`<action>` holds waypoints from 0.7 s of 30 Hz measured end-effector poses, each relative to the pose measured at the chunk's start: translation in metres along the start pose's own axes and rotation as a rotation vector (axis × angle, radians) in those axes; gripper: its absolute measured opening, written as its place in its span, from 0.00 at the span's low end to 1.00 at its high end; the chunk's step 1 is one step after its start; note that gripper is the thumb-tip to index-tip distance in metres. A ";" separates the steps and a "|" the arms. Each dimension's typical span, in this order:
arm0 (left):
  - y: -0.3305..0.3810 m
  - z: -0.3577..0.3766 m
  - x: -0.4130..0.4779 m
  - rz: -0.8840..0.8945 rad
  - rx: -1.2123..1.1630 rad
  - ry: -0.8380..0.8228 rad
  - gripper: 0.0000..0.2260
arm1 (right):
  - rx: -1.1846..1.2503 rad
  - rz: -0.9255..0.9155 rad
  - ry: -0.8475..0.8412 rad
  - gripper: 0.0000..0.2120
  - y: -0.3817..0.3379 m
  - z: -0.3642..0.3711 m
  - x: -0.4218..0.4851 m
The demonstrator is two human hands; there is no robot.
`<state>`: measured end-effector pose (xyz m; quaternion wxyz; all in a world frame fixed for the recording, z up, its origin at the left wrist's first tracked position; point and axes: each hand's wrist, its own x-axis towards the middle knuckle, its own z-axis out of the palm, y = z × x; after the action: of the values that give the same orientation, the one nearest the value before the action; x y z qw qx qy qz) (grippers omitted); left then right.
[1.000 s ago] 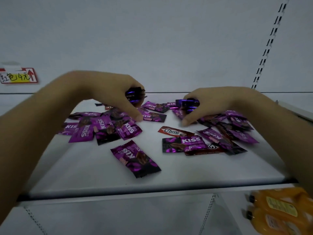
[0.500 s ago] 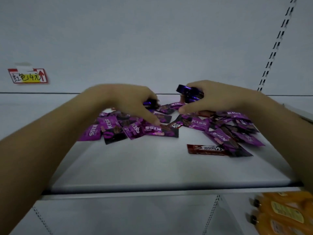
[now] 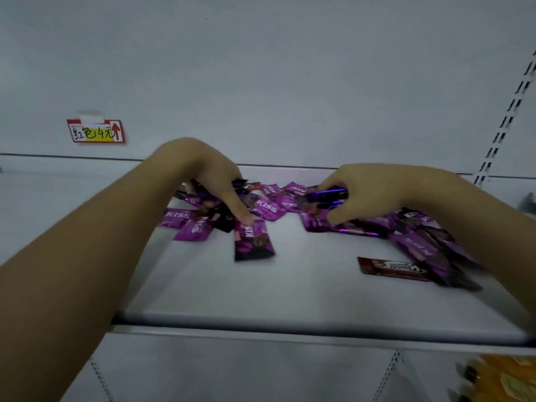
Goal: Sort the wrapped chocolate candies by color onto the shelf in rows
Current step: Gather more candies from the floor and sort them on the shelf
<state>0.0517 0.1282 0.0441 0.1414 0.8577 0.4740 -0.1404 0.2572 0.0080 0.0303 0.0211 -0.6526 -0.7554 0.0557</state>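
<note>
The right hand (image 3: pixel 374 192) has its grip closed on a small stack of purple candies (image 3: pixel 326 196), thumb pressing a wrapper below. The left hand (image 3: pixel 216 181) grips a few more wrappers, its thumb tip resting on a single purple candy (image 3: pixel 253 240) at 6 o'clock from it. Loose purple candies (image 3: pixel 272 206) lie scattered on the white shelf (image 3: pixel 261 297) between and beside both hands. A red candy (image 3: pixel 391 269) lies at 5 o'clock of the pile. A handwritten price tag (image 3: pixel 95 131) sticks on the back wall at 10 o'clock.
</note>
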 end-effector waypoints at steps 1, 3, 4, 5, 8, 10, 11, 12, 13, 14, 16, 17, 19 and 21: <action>0.004 0.003 0.002 0.041 -0.041 -0.003 0.25 | 0.011 0.015 0.030 0.09 0.005 0.000 -0.001; 0.009 0.004 0.003 0.156 -0.167 0.020 0.23 | 0.074 0.011 0.116 0.08 0.009 0.001 0.000; 0.007 0.002 0.003 0.215 -0.226 0.041 0.20 | 0.092 -0.010 0.154 0.10 0.008 0.001 0.001; 0.004 0.000 0.004 0.258 -0.262 0.075 0.18 | 0.092 -0.038 0.174 0.13 0.006 0.001 0.004; -0.011 -0.009 0.007 0.226 -0.176 0.238 0.17 | 0.070 -0.121 0.134 0.21 -0.012 0.003 0.014; -0.022 -0.012 0.007 0.055 -0.003 0.249 0.19 | -0.004 -0.130 0.048 0.13 -0.019 0.007 0.020; -0.027 -0.012 0.005 -0.037 0.042 0.211 0.19 | -0.032 -0.117 0.014 0.08 -0.019 0.008 0.022; -0.030 -0.012 0.003 -0.102 0.035 0.163 0.19 | -0.043 -0.095 -0.003 0.05 -0.018 0.009 0.022; -0.033 -0.011 0.002 -0.129 -0.016 0.118 0.19 | -0.054 -0.074 0.001 0.04 -0.014 0.009 0.021; -0.036 -0.010 0.002 -0.121 -0.098 0.079 0.18 | -0.059 -0.056 0.018 0.06 -0.010 0.008 0.020; -0.036 -0.007 0.002 -0.025 -0.285 0.007 0.17 | -0.040 -0.026 0.081 0.11 0.002 0.010 0.017; -0.033 -0.006 0.003 0.040 -0.351 -0.009 0.16 | 0.005 -0.021 0.126 0.13 0.007 0.012 0.016; -0.025 -0.005 0.005 0.143 -0.397 0.073 0.16 | 0.142 -0.022 0.230 0.17 0.013 0.014 0.013; -0.015 -0.007 0.006 0.236 -0.419 0.267 0.15 | 0.296 -0.006 0.331 0.20 0.016 0.015 0.011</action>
<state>0.0427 0.1428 0.0470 0.2674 0.8699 0.4040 0.0927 0.2698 0.0208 0.0134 0.2402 -0.6403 -0.7273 0.0580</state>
